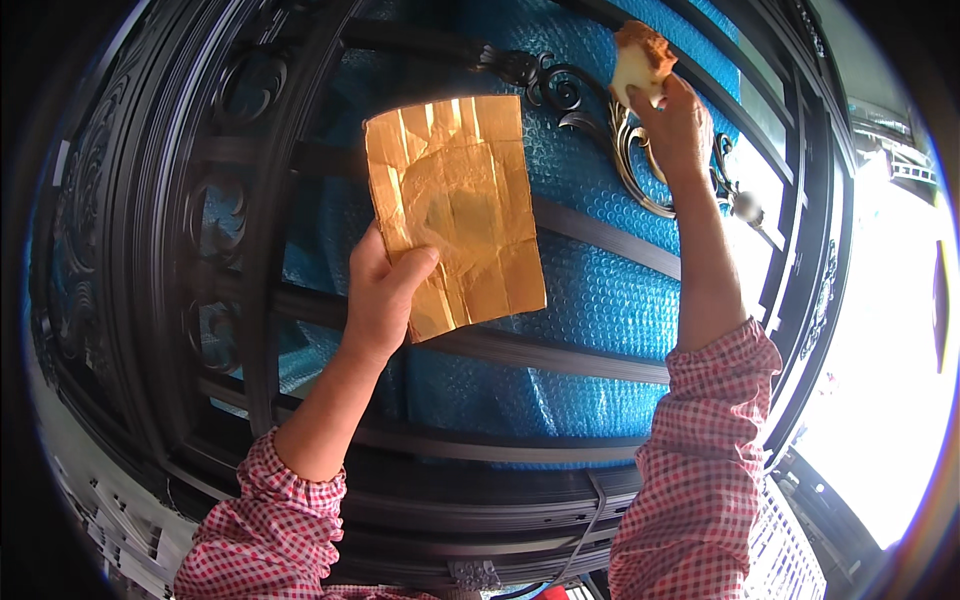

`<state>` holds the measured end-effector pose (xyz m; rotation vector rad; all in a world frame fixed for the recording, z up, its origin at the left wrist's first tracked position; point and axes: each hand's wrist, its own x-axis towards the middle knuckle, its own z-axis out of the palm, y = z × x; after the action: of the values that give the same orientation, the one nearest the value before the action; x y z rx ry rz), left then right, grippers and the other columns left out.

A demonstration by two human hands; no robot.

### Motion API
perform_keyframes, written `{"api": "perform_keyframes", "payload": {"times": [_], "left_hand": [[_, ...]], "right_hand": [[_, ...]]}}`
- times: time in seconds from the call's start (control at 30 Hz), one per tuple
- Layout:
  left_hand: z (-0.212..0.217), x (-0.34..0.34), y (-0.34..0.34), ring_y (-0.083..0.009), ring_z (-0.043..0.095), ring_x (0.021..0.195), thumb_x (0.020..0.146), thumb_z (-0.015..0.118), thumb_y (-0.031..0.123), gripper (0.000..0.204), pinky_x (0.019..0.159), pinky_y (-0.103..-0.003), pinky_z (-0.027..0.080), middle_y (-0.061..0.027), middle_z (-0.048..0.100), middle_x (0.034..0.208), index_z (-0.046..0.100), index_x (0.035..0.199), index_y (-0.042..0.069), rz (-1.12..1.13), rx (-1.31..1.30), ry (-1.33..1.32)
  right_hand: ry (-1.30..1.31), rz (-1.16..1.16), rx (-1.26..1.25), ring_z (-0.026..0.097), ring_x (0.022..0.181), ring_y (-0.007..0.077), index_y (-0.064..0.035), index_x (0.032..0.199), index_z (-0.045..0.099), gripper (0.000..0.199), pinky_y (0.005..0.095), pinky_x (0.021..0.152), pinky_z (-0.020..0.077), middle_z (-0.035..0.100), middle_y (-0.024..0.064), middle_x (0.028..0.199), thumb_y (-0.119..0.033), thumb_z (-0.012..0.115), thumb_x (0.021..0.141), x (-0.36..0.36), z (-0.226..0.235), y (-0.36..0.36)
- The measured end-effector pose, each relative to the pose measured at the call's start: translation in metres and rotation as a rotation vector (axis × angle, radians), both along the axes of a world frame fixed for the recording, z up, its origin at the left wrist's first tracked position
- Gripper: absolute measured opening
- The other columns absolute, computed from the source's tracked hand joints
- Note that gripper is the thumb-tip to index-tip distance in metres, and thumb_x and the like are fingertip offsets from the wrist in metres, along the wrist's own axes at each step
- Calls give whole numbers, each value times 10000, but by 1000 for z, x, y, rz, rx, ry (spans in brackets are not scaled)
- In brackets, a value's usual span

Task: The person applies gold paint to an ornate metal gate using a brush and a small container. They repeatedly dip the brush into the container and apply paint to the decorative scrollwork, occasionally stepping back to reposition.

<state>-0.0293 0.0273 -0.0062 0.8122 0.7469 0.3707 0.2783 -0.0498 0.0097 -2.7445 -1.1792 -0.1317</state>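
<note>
Pinched under the thumb of the left hand (pixel 380 290), a creased, shiny gold card (pixel 480 215) stands near the frame's centre, roughly rectangular. At upper right, the right hand (pixel 685 135) grips between thumb and fingers a ragged pale-and-orange wad (pixel 640 65), apparently sponge, though blur obscures its texture. Just below curls a gold-tinted metal scroll (pixel 628 175); behind spread dark, ridged bars (pixel 560 355) and blue bubble wrap (pixel 590 300).
</note>
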Motion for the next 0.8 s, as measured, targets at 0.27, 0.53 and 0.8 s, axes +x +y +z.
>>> {"api": "perform_keyframes", "payload": {"times": [0.27, 0.53, 0.8], "left_hand": [[2, 2, -2, -94, 521, 854, 777, 495, 39, 326, 765, -250, 434, -72, 550, 971, 455, 1092, -34, 20, -14, 3], [-1, -1, -1, -92, 519, 848, 776, 491, 35, 327, 762, -249, 433, -72, 552, 962, 455, 1094, -32, 18, -4, 0], [2, 3, -1, -91, 514, 839, 775, 490, 32, 323, 761, -246, 427, -66, 549, 960, 461, 1090, -32, 17, 2, -2]], "right_hand": [[133, -101, -84, 598, 795, 308, -32, 867, 593, 403, 390, 737, 451, 616, 155, 813, -398, 593, 699, -3, 5, 8], [194, -71, -174, 613, 743, 288, -26, 847, 613, 322, 366, 690, 471, 620, 161, 790, -306, 613, 689, -22, 18, -3], [124, -10, -4, 609, 675, 280, -6, 783, 591, 293, 365, 644, 472, 609, 145, 733, -291, 604, 715, -23, 17, -18]]}}
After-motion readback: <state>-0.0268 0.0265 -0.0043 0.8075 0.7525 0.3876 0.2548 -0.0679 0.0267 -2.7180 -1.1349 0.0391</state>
